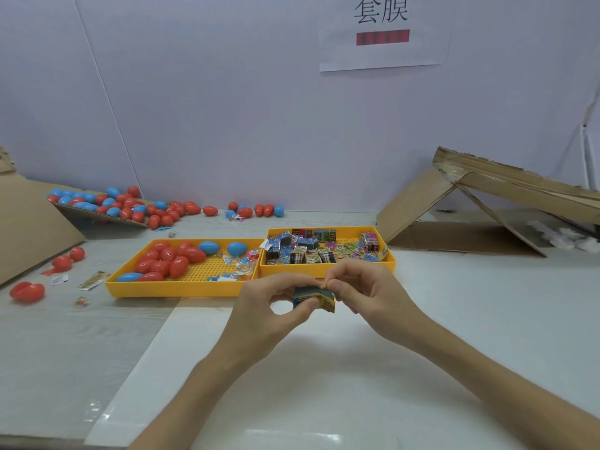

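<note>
Glossy plastic eggs (168, 261); matt corrugated cardboard (418, 196).

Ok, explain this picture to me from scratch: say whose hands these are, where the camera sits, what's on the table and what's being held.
There is no machine here: a person works with bare hands, and the one picture comes from a camera worn on the head, looking forward and down. The left hand and right hand together hold a small printed box above the white table; the right pinches its top edge. Behind them sit two yellow trays: the left tray holds red and blue plastic eggs, the right tray is full of similar little boxes. More eggs lie along the wall, with cardboard at the right.
</note>
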### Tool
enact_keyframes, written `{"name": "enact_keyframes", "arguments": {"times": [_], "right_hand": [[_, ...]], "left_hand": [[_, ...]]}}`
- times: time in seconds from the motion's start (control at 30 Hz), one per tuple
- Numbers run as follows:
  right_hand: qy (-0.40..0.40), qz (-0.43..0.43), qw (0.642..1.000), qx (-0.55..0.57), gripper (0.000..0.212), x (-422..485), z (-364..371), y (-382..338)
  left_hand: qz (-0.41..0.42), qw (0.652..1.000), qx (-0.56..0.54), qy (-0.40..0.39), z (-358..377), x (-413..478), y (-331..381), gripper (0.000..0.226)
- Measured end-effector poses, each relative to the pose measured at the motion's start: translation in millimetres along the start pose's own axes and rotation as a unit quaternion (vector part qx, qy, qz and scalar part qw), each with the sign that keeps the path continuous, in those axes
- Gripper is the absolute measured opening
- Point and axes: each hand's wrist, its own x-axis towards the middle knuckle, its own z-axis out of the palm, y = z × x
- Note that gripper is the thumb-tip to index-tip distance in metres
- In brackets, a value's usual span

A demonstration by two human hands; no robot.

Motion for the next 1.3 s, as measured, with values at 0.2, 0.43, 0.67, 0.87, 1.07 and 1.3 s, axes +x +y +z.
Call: {"name": "enact_keyframes", "arguments": {"times": [0.2,0.43,0.67,0.87,1.07,1.3], "right_hand": [[-0.018,0.008,1.0,0.017,0.01,-0.9,0.3,0.5],[-0.039,0.015,0.998,0.049,0.013,0.5,-4.3,-4.1],[-0.081,0.042,0.989,0.115,0.013,4.0,-10.1,-7.5],[-0.065,0.004,0.997,0.048,0.011,-0.3,-10.2,-15.0],[-0.03,-0.122,0.979,-0.16,0.014,-6.0,-5.4,-16.5],[-0.048,-0.186,0.925,-0.329,0.017,-8.5,-5.5,-18.1]], "left_hand": [[-0.002,1.0,-0.008,0.007,2.5,0.4,0.1,0.028],[0.0,1.0,-0.007,0.029,5.1,2.5,1.6,0.022],[0.01,0.998,0.006,0.066,6.4,2.9,5.1,0.026],[0.01,0.995,0.012,0.101,7.6,2.5,7.6,0.025],[-0.003,0.993,0.0,0.122,7.0,1.5,7.8,0.025],[-0.018,0.988,0.0,0.155,7.2,0.7,7.8,0.025]]}}
